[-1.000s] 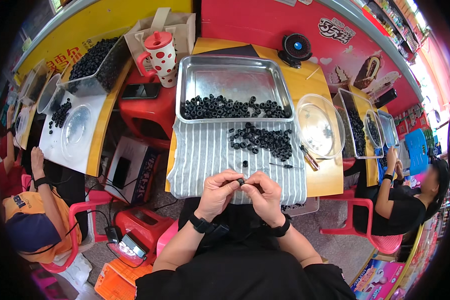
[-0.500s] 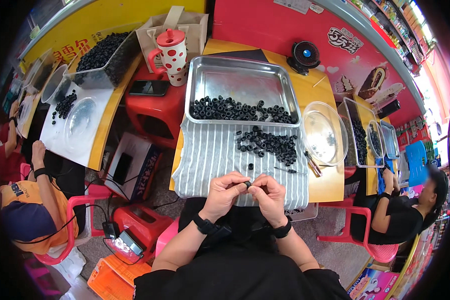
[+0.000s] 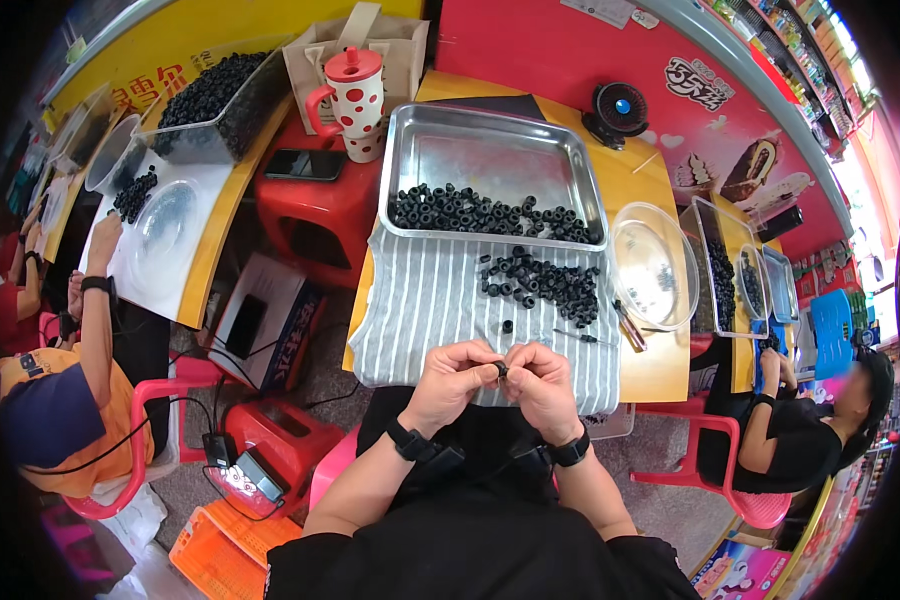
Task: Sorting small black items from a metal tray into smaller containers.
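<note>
My left hand (image 3: 448, 385) and my right hand (image 3: 542, 392) meet over the near edge of a grey-and-white striped cloth (image 3: 410, 300). Both pinch one small black ring-shaped piece (image 3: 501, 369) between thumbs and fingertips, which partly cover it. Just beyond my fingers lies a single black piece (image 3: 507, 326). A loose heap of similar short, hollow black pieces (image 3: 555, 288) is spread on the cloth. Behind it, a metal tray (image 3: 490, 145) has many more gathered along its near side. A thin dark tool (image 3: 576, 337) rests on the cloth right of my hands.
At the tray's right stands a round clear plastic container (image 3: 660, 310) with a few black pieces; a brown-handled tool (image 3: 631, 328) lies beside it. A small fan (image 3: 617, 112) is at the back. A dotted tumbler (image 3: 356, 108) and phone (image 3: 303, 165) sit on a red stool. People work at both sides.
My fingers have shifted around the black piece, and the hands are slightly closer together. The person at left has reached a hand forward to the pieces on that table. The view has shifted slightly.
</note>
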{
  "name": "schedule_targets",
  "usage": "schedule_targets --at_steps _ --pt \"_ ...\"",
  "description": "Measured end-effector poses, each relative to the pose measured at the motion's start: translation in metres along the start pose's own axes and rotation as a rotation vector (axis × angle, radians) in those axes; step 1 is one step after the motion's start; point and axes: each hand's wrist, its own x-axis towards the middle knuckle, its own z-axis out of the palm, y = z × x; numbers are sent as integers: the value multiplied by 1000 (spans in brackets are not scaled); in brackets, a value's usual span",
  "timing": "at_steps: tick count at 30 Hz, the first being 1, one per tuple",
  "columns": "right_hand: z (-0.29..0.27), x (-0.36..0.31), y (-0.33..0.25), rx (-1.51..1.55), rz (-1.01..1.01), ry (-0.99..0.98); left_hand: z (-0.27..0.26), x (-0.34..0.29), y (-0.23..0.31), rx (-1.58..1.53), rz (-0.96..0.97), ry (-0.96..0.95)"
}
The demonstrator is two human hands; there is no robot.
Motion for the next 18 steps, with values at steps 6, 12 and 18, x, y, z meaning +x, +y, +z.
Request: schedule_targets --at_steps 6,12,18 --pt "3 2 -1 51 32 -9 -6 1 -1 -43 0 -16" --pt "2 3 6 58 10 -16 -8 0 -3 -79 21 -55" --pt "2 8 6 -10 -14 16 -9 0 -7 -52 50 -13"
